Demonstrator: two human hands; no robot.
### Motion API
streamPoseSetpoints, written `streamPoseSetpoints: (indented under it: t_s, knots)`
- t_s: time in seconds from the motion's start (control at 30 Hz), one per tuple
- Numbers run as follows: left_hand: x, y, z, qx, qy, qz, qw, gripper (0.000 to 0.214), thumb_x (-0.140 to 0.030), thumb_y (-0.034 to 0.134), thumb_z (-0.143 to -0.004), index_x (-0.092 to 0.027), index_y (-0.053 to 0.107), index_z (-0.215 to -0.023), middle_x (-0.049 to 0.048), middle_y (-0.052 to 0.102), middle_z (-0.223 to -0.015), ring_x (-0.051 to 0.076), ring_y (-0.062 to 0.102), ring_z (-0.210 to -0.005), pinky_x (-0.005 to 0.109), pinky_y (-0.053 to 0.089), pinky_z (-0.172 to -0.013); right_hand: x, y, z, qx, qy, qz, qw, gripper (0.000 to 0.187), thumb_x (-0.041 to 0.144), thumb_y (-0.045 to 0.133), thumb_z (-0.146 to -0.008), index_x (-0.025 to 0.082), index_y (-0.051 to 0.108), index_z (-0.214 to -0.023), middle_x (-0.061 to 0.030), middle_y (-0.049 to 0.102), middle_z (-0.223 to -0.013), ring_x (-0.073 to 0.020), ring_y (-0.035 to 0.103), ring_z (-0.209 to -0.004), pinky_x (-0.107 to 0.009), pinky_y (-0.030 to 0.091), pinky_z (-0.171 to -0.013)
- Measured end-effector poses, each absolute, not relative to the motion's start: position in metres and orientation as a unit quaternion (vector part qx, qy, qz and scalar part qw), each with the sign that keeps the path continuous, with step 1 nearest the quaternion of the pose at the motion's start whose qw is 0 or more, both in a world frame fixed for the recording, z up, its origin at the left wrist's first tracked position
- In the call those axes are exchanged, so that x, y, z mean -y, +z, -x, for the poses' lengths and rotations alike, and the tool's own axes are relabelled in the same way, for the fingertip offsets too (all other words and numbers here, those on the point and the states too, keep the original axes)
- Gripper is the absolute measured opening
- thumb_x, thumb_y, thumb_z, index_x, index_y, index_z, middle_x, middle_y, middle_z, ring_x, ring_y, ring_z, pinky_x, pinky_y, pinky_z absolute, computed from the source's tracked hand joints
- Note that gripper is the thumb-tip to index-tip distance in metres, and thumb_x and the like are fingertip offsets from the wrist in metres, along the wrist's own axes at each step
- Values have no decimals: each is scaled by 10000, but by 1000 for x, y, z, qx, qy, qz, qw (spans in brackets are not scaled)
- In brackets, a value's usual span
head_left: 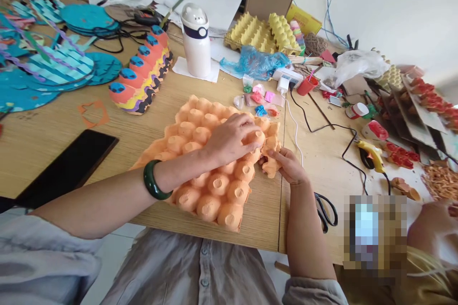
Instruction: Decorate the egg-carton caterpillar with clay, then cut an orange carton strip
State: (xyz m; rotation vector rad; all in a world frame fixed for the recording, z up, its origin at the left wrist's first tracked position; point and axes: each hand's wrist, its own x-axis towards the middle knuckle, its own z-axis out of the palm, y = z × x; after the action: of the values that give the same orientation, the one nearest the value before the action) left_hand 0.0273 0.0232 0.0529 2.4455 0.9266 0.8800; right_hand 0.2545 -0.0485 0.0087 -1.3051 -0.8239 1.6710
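An orange egg tray [200, 171] lies upside down on the wooden table [46, 133] in front of me. My left hand [232, 140], with a green bangle [153, 182] on the wrist, presses down on the tray's right side, its fingers curled over a cup at the edge. My right hand [288, 164] pinches the tray's torn right edge [271, 166], fingers closed on that piece.
A black phone [67, 167] lies at the left. Black scissors [325, 212] and a yellow glue gun [372, 155] with cables sit to the right. A white bottle [196, 40], yellow egg trays [261, 33], blue paper crafts [53, 66] and painted craft pieces [141, 74] fill the back. Another person [411, 248] sits at the lower right.
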Motion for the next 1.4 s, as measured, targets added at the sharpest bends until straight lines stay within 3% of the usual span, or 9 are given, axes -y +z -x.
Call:
streamPoseSetpoints:
  t_s: [0.07,0.2,0.47,0.67,0.83,0.93,1.17,1.4]
  knots:
    - [-29,58,-35,-355,266,-880,170,308,-351,707,-909,-195,731,-1174,91,698,-1204,269,632,-1145,401,540,-956,49,8,-254,331,660,527,421,372,450,896,-690,159,757,-875,-72,774,-765,-173,709,-623,-278,602,-590]
    - [-42,62,-52,-352,177,-910,128,239,-337,716,-876,-159,775,-1024,101,758,-1032,314,639,-1093,453,490,-996,51,10,-254,337,640,550,417,357,448,911,-664,182,764,-851,-60,782,-772,-189,722,-669,-285,582,-640]
    - [-40,57,-55,-328,128,-930,109,206,-337,719,-882,-159,772,-970,100,773,-1015,313,668,-1040,451,459,-934,41,21,-251,281,576,605,472,420,609,830,-693,209,760,-800,-62,797,-841,-231,729,-754,-310,570,-657]
    - [-35,46,-53,-318,154,-930,100,169,-303,680,-901,-162,752,-962,96,764,-981,288,665,-1011,421,451,-917,27,27,-246,279,550,693,373,265,416,879,-676,187,756,-725,-74,781,-769,-188,688,-649,-288,525,-584]
    - [-34,42,-49,-322,175,-926,92,110,-250,650,-898,-175,730,-897,78,757,-931,261,661,-947,397,453,-881,20,19,-231,232,503,719,419,157,289,833,-681,182,722,-655,-34,736,-670,-155,648,-588,-264,494,-552]
    - [-32,38,-45,-329,198,-920,79,124,-280,680,-890,-187,731,-955,80,759,-984,274,651,-984,416,449,-901,19,16,-222,211,485,713,461,108,226,798,-673,186,703,-640,-1,698,-613,-142,627,-558,-252,477,-532]
    - [-27,37,-44,-327,217,-916,84,119,-263,727,-853,-184,728,-942,69,758,-928,254,654,-912,413,460,-910,19,24,-215,162,571,682,427,116,215,793,-681,147,719,-739,-53,747,-710,-168,674,-608,-282,554,-579]
    - [-22,36,-39,-317,247,-912,79,117,-248,688,-872,-200,731,-969,62,752,-963,258,648,-972,440,451,-977,21,23,-217,216,553,689,416,150,247,808,-645,168,684,-670,-12,685,-624,-138,611,-551,-255,482,-539]
